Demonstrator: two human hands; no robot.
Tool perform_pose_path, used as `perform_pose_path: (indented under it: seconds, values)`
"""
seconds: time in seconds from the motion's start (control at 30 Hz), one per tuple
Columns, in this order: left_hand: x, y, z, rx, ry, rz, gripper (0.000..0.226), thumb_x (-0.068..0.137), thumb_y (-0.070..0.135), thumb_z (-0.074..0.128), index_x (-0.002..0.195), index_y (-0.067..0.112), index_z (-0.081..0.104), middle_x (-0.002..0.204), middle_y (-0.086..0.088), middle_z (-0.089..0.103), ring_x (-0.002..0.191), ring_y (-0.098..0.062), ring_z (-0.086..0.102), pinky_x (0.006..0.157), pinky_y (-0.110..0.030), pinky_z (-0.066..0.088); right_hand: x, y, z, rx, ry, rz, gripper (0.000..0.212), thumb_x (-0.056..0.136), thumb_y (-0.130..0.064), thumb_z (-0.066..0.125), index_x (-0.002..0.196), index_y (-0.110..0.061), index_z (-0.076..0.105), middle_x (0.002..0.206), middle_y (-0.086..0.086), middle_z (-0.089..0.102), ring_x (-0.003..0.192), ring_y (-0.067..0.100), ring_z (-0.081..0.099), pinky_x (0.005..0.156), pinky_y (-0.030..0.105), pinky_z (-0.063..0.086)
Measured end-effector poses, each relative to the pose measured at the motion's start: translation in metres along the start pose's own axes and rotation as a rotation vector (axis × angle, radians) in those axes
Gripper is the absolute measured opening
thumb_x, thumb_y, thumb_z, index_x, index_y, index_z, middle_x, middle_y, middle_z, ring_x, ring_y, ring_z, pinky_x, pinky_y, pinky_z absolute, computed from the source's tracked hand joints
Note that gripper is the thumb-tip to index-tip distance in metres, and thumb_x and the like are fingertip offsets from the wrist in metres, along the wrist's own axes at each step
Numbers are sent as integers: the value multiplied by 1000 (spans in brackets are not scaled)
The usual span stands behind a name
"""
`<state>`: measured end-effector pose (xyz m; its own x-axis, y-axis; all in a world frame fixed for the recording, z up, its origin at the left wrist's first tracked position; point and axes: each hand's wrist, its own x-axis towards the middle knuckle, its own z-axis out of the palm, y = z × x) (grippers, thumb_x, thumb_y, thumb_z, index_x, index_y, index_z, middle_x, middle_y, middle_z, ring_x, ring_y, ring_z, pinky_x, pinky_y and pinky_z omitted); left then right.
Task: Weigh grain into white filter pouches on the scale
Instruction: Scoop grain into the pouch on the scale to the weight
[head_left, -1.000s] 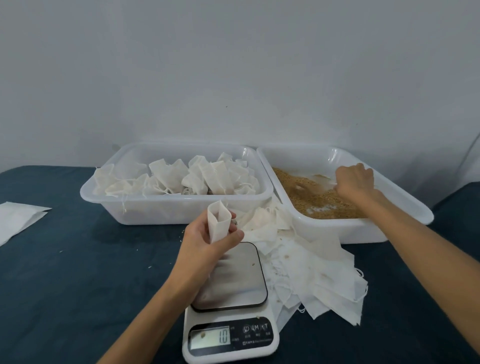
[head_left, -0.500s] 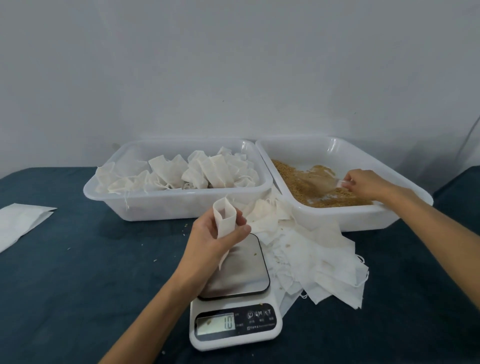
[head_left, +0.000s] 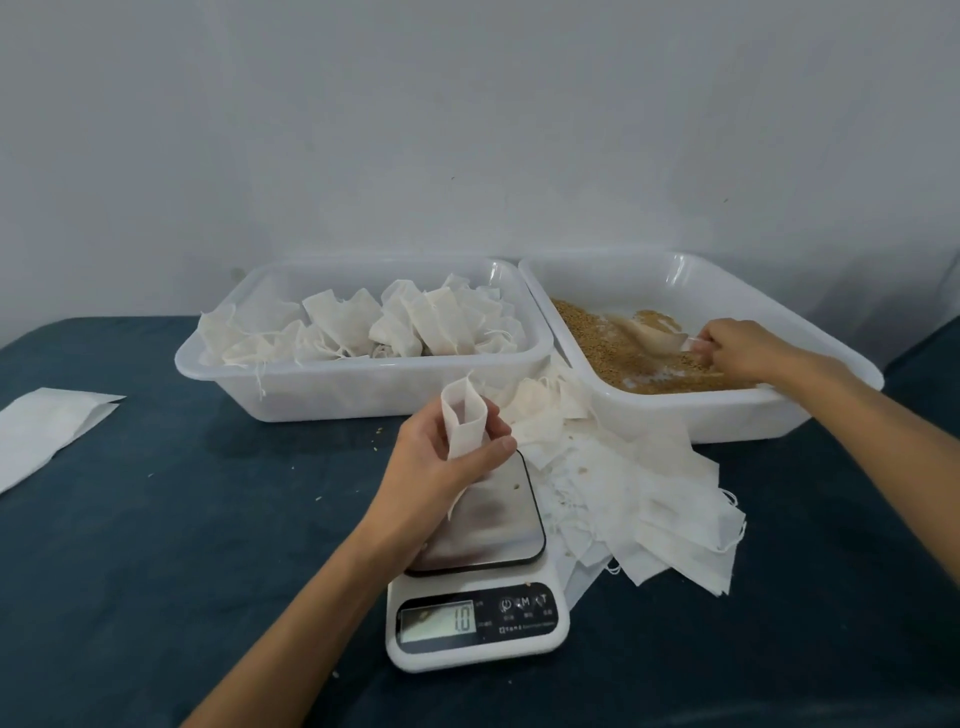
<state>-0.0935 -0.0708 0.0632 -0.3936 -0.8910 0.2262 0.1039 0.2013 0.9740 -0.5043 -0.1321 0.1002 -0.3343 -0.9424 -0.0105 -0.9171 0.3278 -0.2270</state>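
Left hand (head_left: 441, 457), fingers and thumb curled round a white filter pouch (head_left: 464, 418), mouth held open and upright just above the steel platform of the scale (head_left: 475, 566). Right hand (head_left: 748, 349) well apart, inside the right-hand tub (head_left: 810, 400), gripping a clear scoop (head_left: 662, 340) dug into brown grain (head_left: 608, 348). Loose heap of empty pouches (head_left: 649, 499) between scale and tub; filled pouches (head_left: 363, 332) in the left tub (head_left: 363, 395).

Likely trouble: narrow, floppy pouch mouth, so grain spilling past it onto the platform or dark cloth (head_left: 156, 545). Long carry from tub to pouch, with grains dropping onto the heap. Display already showing 10, so a possible false weight. Pouch held off the platform, so no true reading.
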Motion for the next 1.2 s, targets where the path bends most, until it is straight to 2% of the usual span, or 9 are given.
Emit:
perform_pose_path:
  seconds: [0.1,0.13,0.23,0.4,0.6,0.77,0.93,1.1,1.2]
  values:
    - [0,0,-1,6,0,1,19,90,7,80,105,5,68,99,-8,74,94,-20,69,82,-29,59,0,0,0,-12,1,-19,44,102,-32,59,69,-3,53,61,11,49,58,21,43,54,31,30]
    - [0,0,-1,12,0,-1,19,90,7,80,104,5,68,100,-9,74,98,-24,70,84,-32,60,-1,0,0,-16,-9,-8,43,100,-31,62,72,1,57,64,17,55,60,24,47,55,31,32]
    - [0,-1,0,17,3,-6,20,89,7,81,104,5,68,100,-11,73,109,-31,66,88,-39,60,-3,0,0,-24,-18,-1,38,99,-31,63,100,7,65,99,24,69,88,36,64,72,40,46]
    - [1,0,1,-1,-10,16,27,85,19,85,103,8,68,96,-7,73,91,-18,68,80,-23,57,-13,-4,-6,79,54,-111,4,102,-19,57,102,-15,58,110,3,66,89,11,58,70,25,40]
    - [-1,1,3,-14,3,32,23,84,26,81,98,12,70,97,-5,74,102,-23,69,79,-15,55,-53,-41,-27,182,144,-337,20,102,-16,56,122,-15,60,115,-1,68,106,16,63,88,30,48]
    - [-3,2,5,-9,-27,20,18,91,12,80,104,9,68,94,-2,72,89,-11,67,78,-20,56,-106,-81,-43,282,67,-541,20,101,-12,57,115,-25,63,113,-22,67,111,-12,59,85,7,44]
    - [-5,1,8,15,-21,-5,28,88,8,82,110,10,66,93,-2,73,85,-13,67,81,-30,57,-141,-108,-51,213,54,-684,28,97,-10,59,110,-34,62,110,-28,64,105,-22,54,82,-1,38]
    - [-11,-2,11,114,33,-1,32,78,27,82,106,23,69,92,-1,72,93,-30,70,88,-50,58,-150,-116,-55,89,142,-764,27,92,-3,64,112,-21,67,104,-25,62,99,-21,52,85,-3,33]
    - [-12,-1,10,113,12,-10,29,79,27,82,105,24,69,91,5,73,94,-27,72,87,-47,58,-147,-118,-53,-33,230,-815,25,90,-6,66,113,-15,68,100,-17,61,94,4,55,88,17,34]
